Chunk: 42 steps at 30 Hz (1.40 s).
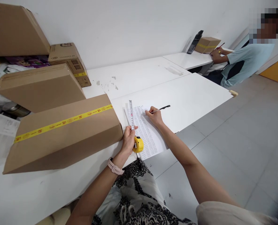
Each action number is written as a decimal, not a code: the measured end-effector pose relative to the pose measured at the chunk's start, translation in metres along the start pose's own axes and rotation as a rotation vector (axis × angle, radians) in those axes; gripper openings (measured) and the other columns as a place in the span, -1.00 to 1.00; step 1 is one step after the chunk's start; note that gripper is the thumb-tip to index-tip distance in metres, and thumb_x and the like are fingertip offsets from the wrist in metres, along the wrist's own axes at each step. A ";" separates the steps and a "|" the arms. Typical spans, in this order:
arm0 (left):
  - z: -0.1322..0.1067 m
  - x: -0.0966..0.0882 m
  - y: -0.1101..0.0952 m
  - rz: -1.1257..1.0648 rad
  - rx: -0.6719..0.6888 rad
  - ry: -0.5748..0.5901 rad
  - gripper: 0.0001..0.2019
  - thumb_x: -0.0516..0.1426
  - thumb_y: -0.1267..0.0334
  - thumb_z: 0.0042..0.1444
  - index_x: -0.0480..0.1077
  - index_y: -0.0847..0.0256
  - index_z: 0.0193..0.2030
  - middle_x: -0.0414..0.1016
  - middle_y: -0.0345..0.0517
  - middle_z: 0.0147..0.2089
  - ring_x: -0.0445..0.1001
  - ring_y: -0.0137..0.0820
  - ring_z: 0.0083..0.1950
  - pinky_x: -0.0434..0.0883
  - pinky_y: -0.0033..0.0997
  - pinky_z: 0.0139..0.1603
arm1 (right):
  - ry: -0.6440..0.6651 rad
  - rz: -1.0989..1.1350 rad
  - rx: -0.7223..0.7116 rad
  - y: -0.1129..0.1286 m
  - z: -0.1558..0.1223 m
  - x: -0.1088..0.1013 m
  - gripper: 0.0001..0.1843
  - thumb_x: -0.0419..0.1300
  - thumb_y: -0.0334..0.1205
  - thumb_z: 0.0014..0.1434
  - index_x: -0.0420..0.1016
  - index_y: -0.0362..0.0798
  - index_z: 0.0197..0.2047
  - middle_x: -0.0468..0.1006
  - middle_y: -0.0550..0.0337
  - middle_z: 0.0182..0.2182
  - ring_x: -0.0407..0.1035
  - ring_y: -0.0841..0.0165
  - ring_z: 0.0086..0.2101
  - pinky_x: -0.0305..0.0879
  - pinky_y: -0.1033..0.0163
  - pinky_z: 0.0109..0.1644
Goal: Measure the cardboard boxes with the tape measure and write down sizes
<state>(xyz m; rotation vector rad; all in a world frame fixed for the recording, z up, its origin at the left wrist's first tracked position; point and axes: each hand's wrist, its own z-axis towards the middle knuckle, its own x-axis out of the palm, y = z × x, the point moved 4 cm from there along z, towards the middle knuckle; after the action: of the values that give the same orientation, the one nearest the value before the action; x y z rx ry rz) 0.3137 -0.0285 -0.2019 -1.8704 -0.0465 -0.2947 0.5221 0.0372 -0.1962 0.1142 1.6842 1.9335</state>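
Note:
My left hand grips a yellow tape measure, its white blade drawn out and pointing away from me over the left edge of a printed sheet. Rows of small print cover the paper, which lies on the white table. Between the fingers of my right hand is a pen, its tip end over the upper part of the sheet. Just left of my left hand sits a large cardboard box sealed with yellow printed tape.
More cardboard boxes crowd the left side, with a smaller carton by the wall. At the far right a person sits writing beside a small box and a black bottle. The white table ends at the right.

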 end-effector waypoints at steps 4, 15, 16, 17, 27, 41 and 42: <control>0.000 0.000 0.001 -0.001 0.002 0.002 -0.91 0.15 0.31 0.19 0.45 0.17 -0.16 0.53 -0.10 -0.12 0.37 -0.53 -0.38 0.34 -0.53 -0.36 | -0.011 0.010 0.001 0.000 0.000 0.000 -0.65 0.21 -0.22 -0.01 0.04 0.01 -0.59 0.06 0.39 -0.62 -0.09 0.48 -0.52 -0.15 0.27 -0.43; 0.001 0.000 0.001 0.003 -0.001 0.008 -0.90 0.16 0.28 0.19 0.44 0.16 -0.15 0.53 -0.07 -0.07 0.39 -0.50 -0.36 0.34 -0.51 -0.36 | -0.030 0.009 0.000 0.001 0.000 -0.001 -0.64 0.21 -0.23 -0.02 0.04 0.01 -0.60 0.04 0.39 -0.63 -0.10 0.47 -0.52 -0.16 0.26 -0.44; 0.001 -0.001 0.001 0.003 -0.002 0.007 -0.90 0.16 0.27 0.19 0.44 0.16 -0.16 0.53 -0.07 -0.07 0.39 -0.50 -0.36 0.34 -0.51 -0.36 | -0.030 0.009 0.002 0.001 0.000 -0.001 -0.64 0.21 -0.23 -0.02 0.04 0.01 -0.60 0.04 0.39 -0.62 -0.10 0.47 -0.52 -0.16 0.26 -0.44; 0.001 -0.001 0.001 0.005 -0.002 0.004 -0.90 0.17 0.27 0.19 0.44 0.16 -0.16 0.53 -0.07 -0.06 0.40 -0.49 -0.36 0.34 -0.51 -0.36 | -0.030 0.009 0.005 0.002 0.000 -0.001 -0.64 0.21 -0.23 -0.02 0.04 0.01 -0.60 0.05 0.39 -0.62 -0.10 0.47 -0.52 -0.16 0.26 -0.44; 0.000 -0.001 -0.002 0.020 0.006 -0.009 -0.90 0.15 0.32 0.18 0.44 0.17 -0.17 0.56 -0.06 -0.03 0.36 -0.52 -0.39 0.34 -0.53 -0.39 | -0.062 -0.011 0.012 0.005 -0.001 -0.004 -0.65 0.18 -0.26 -0.02 0.01 0.01 -0.59 0.01 0.38 -0.61 -0.12 0.47 -0.51 -0.16 0.25 -0.43; 0.000 -0.001 -0.001 0.019 0.012 -0.011 -0.89 0.12 0.35 0.18 0.44 0.17 -0.17 0.56 -0.07 -0.03 0.37 -0.52 -0.38 0.33 -0.53 -0.38 | -0.054 -0.019 0.007 0.007 -0.001 -0.004 -0.68 0.16 -0.30 -0.04 0.02 0.02 -0.60 0.01 0.38 -0.62 -0.12 0.47 -0.52 -0.17 0.24 -0.43; 0.000 -0.001 -0.001 0.019 0.011 -0.012 -0.89 0.13 0.35 0.18 0.45 0.17 -0.17 0.56 -0.07 -0.04 0.37 -0.52 -0.38 0.33 -0.53 -0.38 | -0.052 -0.021 0.003 0.006 -0.001 -0.004 -0.68 0.16 -0.30 -0.04 0.01 0.02 -0.60 0.00 0.38 -0.62 -0.12 0.47 -0.52 -0.17 0.24 -0.43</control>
<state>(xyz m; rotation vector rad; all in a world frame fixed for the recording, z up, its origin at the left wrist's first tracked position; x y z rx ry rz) 0.3129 -0.0279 -0.2017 -1.8611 -0.0385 -0.2705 0.5227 0.0346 -0.1892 0.1468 1.6481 1.8966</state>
